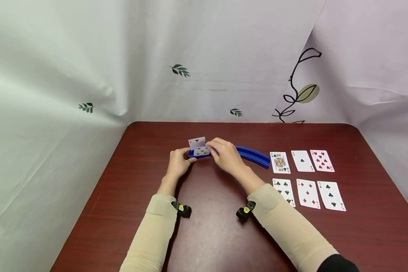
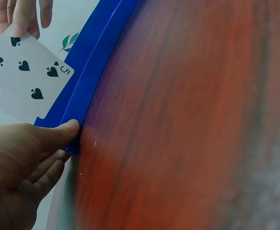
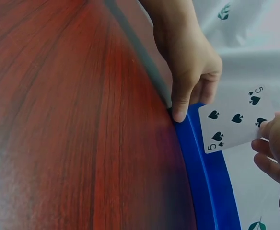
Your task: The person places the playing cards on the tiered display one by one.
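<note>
A curved blue card holder lies toward the far side of the table. My left hand grips its left end, the thumb on the near face and fingers around the end. Between thumb and fingers, my right hand pinches a five of spades by its edge. That card is tilted, its lower part over the holder's left section; whether it sits in a groove I cannot tell. Behind it a card with a red heart stands upright at the holder's left end, partly covered.
Face-up cards lie in two rows to the right: a king of clubs, ace of clubs and red hearts card above; a six of clubs, five of diamonds and three of clubs below. White curtain surrounds the table.
</note>
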A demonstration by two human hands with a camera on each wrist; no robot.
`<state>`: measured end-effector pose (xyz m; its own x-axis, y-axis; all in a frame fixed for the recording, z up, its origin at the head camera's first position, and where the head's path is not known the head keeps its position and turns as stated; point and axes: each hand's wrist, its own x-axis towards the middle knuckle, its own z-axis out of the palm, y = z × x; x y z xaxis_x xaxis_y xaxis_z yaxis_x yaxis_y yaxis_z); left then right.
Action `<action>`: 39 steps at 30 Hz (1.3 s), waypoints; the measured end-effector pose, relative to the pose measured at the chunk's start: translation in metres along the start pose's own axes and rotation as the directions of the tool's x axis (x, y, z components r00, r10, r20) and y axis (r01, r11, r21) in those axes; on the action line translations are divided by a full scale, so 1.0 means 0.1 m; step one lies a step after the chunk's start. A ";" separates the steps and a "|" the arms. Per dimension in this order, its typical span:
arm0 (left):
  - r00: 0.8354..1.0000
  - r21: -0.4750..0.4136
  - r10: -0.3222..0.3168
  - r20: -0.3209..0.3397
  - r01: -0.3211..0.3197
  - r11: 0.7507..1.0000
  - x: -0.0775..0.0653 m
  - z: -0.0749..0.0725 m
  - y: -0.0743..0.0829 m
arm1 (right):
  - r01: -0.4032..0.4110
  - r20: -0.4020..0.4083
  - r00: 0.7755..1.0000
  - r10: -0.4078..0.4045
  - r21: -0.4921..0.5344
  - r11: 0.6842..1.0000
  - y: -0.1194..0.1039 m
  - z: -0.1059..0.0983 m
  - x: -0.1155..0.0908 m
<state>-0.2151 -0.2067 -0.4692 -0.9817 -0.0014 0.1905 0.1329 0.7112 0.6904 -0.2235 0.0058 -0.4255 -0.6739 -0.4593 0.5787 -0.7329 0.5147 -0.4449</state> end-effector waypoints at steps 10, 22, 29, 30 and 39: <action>0.999 0.023 0.019 -0.032 -0.018 1.000 -0.01 0.01 0.01 | -0.001 0.045 0.999 0.003 -0.048 0.999 -0.01 0.06 0.04; 1.000 0.027 0.004 -0.001 -0.004 1.000 -0.01 -0.02 0.01 | 0.004 0.085 0.996 0.000 -0.056 0.998 0.00 0.14 0.07; 1.000 0.014 0.008 -0.005 -0.008 1.000 0.00 -0.01 0.01 | -0.007 0.124 0.992 0.017 -0.081 0.997 0.01 0.17 0.05; 1.000 0.014 0.011 -0.006 -0.011 1.000 0.00 -0.01 0.00 | -0.008 0.117 0.993 0.017 -0.085 0.996 0.01 0.17 0.05; 1.000 0.020 0.000 -0.001 0.000 1.000 0.00 -0.01 -0.01 | 0.015 -0.001 1.000 -0.016 -0.092 0.996 0.01 0.17 0.00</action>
<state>-0.2149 -0.2082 -0.4685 -0.9815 -0.0023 0.1915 0.1303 0.7249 0.6765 -0.2254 -0.0062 -0.4378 -0.6623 -0.4665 0.5863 -0.7314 0.5723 -0.3709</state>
